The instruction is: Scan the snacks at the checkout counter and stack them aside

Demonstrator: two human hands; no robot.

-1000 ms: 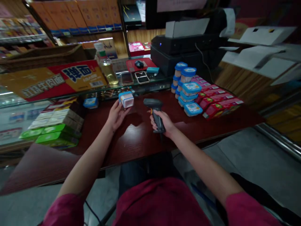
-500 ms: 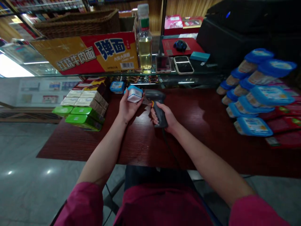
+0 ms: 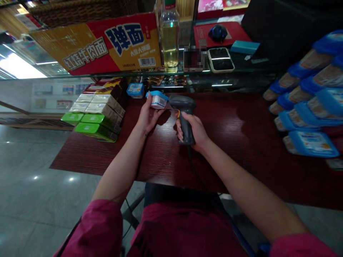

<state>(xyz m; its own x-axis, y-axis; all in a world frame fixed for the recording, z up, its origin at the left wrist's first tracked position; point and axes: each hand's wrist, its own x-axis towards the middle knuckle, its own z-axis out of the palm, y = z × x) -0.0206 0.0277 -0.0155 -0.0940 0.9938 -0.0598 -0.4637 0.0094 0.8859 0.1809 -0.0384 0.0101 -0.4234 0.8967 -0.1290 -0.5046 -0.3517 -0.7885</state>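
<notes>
My left hand point(image 3: 149, 115) is closed on a small plastic tub point(image 3: 158, 100) with a blue lid, tilted so that a barcode on its white side shows. My right hand point(image 3: 195, 129) grips the handle of a dark grey barcode scanner point(image 3: 184, 117), whose head points left at the tub, very close to it. A cable hangs from the scanner's handle down over the brown table point(image 3: 160, 157). Just behind my left hand another blue-lidded tub point(image 3: 135, 90) stands on the table.
On the left are green boxes point(image 3: 96, 131) and pale boxes point(image 3: 100, 103). Several stacked blue-lidded tubs point(image 3: 312, 142) stand at the right. Along the glass shelf are a noodle carton point(image 3: 118, 46), a bottle point(image 3: 170, 43), a phone point(image 3: 221, 60) and a mouse point(image 3: 218, 33).
The view has shifted down and closer. The tub in my left hand has turned, its barcode side now facing more towards the scanner. Both hands keep their hold.
</notes>
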